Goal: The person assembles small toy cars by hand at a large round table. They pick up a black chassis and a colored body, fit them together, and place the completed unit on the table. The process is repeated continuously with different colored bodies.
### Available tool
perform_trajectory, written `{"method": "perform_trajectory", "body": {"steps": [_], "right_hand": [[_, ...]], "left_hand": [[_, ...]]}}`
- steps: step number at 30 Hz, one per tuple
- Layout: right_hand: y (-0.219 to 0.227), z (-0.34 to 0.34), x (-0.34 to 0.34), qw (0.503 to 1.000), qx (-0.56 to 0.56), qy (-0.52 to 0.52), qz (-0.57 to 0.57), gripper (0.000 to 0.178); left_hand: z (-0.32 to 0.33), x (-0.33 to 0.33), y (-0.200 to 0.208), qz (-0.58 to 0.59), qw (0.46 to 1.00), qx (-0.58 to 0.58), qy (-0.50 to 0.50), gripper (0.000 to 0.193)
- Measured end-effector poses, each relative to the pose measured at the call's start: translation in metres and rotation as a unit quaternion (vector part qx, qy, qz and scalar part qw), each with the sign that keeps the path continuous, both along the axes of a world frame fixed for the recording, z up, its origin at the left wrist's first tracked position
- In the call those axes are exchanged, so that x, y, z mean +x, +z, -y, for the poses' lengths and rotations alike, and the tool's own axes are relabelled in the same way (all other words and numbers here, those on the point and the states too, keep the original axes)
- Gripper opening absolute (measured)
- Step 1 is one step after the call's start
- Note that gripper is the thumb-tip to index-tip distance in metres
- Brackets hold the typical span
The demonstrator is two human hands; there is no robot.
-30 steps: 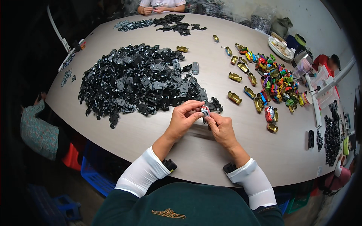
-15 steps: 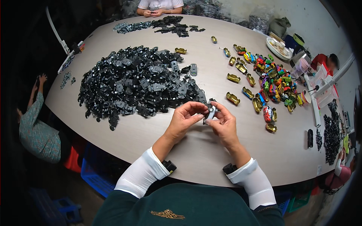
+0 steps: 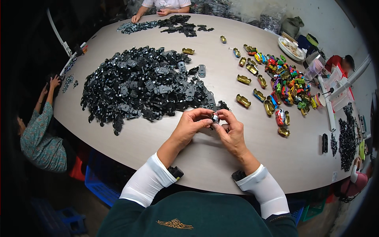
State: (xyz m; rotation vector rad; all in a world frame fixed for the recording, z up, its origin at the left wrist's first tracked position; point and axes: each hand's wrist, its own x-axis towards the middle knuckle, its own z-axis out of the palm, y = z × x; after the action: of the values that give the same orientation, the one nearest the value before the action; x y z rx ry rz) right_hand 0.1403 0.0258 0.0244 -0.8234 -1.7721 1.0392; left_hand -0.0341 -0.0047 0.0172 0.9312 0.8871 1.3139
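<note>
Head view, hands: the left hand [image 3: 192, 125] and the right hand [image 3: 232, 132] are meeting together over the near part of the table [image 3: 134, 142], both pinching one small toy car piece [image 3: 215, 117] between the fingertips.
Held piece: it is sitting at the centre of the picture, just above the table; it is looking silver and dark, but it is too small to tell more.
Black pile: a big heap of black car parts [image 3: 146, 87] is lying at 10 o'clock from the hands, its near edge reaching close to the left hand.
Gold shells: several gold car bodies [image 3: 243, 101] are lying apart from each other at 1 o'clock from the hands.
Coloured pile: a heap of coloured toy cars [image 3: 286, 81] in red, green, yellow and blue is lying at 2 o'clock.
Plate: a round white plate [image 3: 291, 48] is standing at the far right rim of the table, at 1 o'clock.
Far pile: a smaller dark heap [image 3: 169, 23] is lying at 12 o'clock, before another person's hands [image 3: 136, 18].
Crate: a blue plastic crate [image 3: 96, 185] is standing under the table at 8 o'clock.
Side person: a person in a patterned sleeve [image 3: 37, 138] is sitting at 9 o'clock, one hand raised to the table's edge.
</note>
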Motion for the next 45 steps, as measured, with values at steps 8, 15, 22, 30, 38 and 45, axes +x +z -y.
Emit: {"method": "perform_trajectory", "body": {"steps": [8, 15, 22, 30, 38, 45], "right_hand": [[0.013, 0.002, 0.003, 0.993, 0.084, 0.009, 0.086, 0.038], [0.011, -0.006, 0.006, 0.996, -0.054, 0.043, 0.055, 0.046], [0.008, -0.017, 0.015, 0.877, -0.462, 0.087, -0.103, 0.017], [0.019, -0.015, 0.018, 0.893, -0.416, 0.137, -0.102, 0.019], [0.021, -0.013, 0.018, 0.877, -0.436, 0.176, -0.101, 0.017], [0.023, -0.01, 0.017, 0.871, -0.447, 0.165, -0.123, 0.011]], "left_hand": [[0.001, 0.003, 0.0, -0.059, 0.997, 0.056, 0.017, 0.029], [-0.002, 0.007, 0.001, 0.017, 0.998, 0.032, 0.06, 0.03], [-0.002, -0.002, 0.003, 0.047, 0.998, -0.039, 0.031, 0.025], [0.0, 0.0, 0.001, 0.028, 0.996, -0.08, -0.021, 0.022], [0.004, 0.004, 0.008, 0.004, 0.996, -0.081, -0.036, 0.026], [0.004, 0.008, 0.005, -0.026, 0.997, -0.06, -0.032, 0.026]]}}
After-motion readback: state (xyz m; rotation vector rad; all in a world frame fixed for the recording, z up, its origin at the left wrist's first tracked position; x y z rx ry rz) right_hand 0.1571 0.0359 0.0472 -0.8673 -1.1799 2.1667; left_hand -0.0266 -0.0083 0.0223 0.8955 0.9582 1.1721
